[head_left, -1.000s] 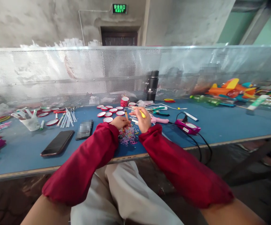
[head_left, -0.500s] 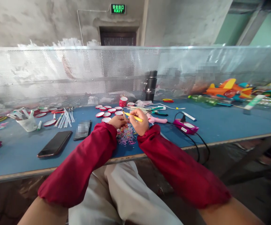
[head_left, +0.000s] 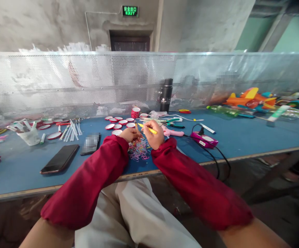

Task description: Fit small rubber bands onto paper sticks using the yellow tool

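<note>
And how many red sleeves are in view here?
2: the left sleeve runs back from the left hand, which holds a thin brown piece; the right sleeve runs back from the right hand, which holds a yellow pen-shaped tool.

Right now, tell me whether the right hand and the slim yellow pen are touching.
Touching. The head view shows the right hand gripping the slim yellow pen, with its tip sticking out past the grasp.
</note>
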Tool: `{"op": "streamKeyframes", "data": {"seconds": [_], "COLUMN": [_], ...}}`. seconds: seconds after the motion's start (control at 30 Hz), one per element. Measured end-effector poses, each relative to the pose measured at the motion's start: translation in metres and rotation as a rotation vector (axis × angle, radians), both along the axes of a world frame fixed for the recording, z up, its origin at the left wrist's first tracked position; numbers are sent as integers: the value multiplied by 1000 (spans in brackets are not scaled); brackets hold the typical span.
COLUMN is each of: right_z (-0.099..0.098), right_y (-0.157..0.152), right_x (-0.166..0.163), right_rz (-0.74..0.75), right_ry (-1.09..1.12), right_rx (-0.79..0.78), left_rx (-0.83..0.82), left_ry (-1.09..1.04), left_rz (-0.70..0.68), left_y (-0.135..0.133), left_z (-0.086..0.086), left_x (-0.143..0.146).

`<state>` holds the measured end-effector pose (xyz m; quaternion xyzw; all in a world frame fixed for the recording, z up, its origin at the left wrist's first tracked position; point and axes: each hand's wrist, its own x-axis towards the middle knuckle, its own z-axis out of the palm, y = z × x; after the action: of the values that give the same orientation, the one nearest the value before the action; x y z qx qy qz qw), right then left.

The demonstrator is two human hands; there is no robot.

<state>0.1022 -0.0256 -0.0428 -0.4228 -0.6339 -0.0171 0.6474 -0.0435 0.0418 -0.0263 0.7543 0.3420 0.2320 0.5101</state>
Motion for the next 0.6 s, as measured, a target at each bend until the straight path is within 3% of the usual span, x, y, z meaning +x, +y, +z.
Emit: {"op": "streamKeyframes", "data": {"seconds": [0.6], "right_z": [1], "right_y": [-2], "right_x": [-1], "right_rz": [40], "right_ry": [-63], "right_rx": [-39], "left_rx": [4], "left_ry": [15], "left_rz": [15], "left_y": [-4], "left_z": [3], "left_x": [-1]}}
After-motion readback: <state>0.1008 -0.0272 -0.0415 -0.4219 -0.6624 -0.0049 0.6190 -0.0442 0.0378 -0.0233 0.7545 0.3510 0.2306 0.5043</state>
